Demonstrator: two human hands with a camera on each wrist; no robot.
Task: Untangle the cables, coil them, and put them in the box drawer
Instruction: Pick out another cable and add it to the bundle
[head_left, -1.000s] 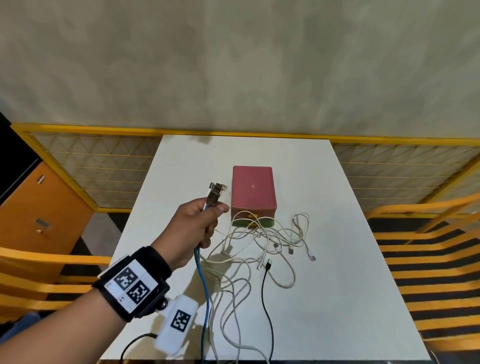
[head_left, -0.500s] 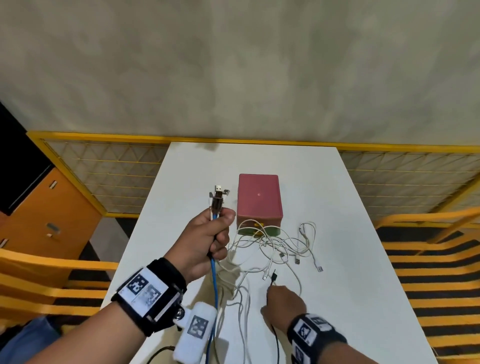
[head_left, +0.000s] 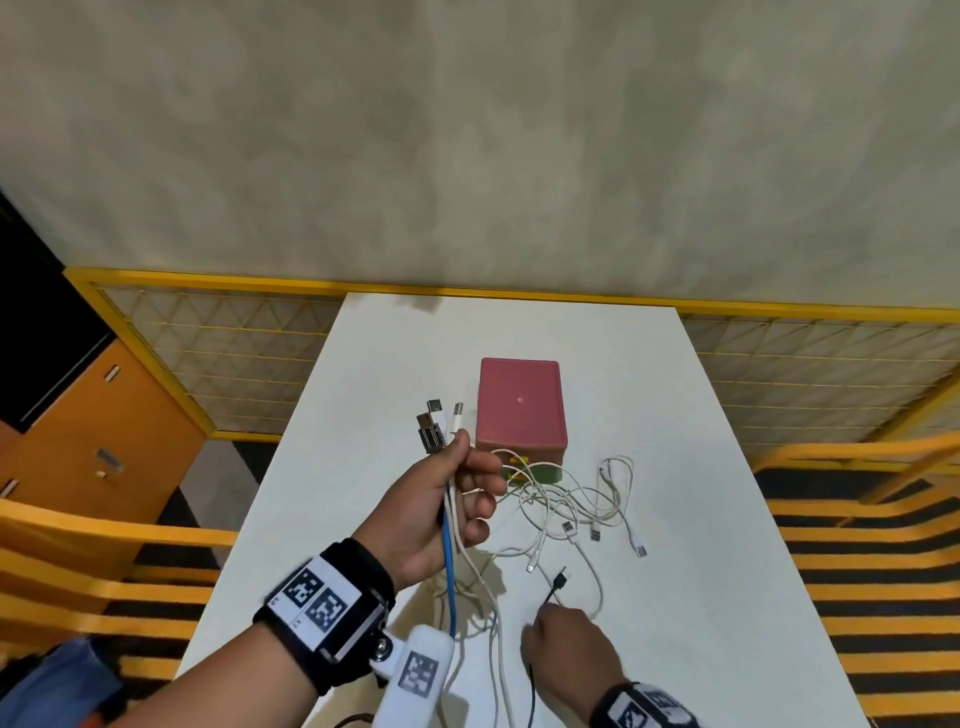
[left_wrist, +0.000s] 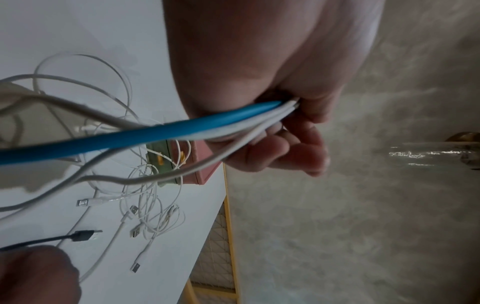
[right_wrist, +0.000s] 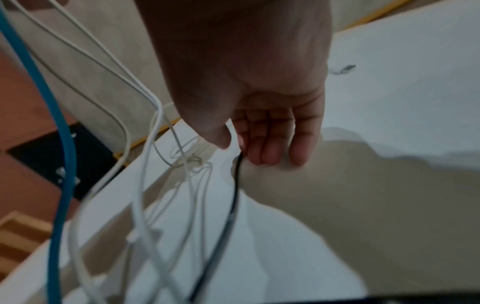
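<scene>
Gripping blue and white cables (head_left: 451, 525), the left hand (head_left: 441, 512) is raised; the black cable (head_left: 553, 587) is pinched at the right hand's (head_left: 566, 644) twelve o'clock.

My white rectangular table (head_left: 727, 519) meets a mottled beige plaster wall (head_left: 467, 130); yellow-framed mesh panels (head_left: 218, 353) flank its far corners; an orange wooden cabinet (head_left: 93, 441) stands left.

I see a white table (head_left: 701, 519). A pink box (head_left: 521, 402) sits on it, with loose white cables (head_left: 571, 499) lying just in front.
</scene>
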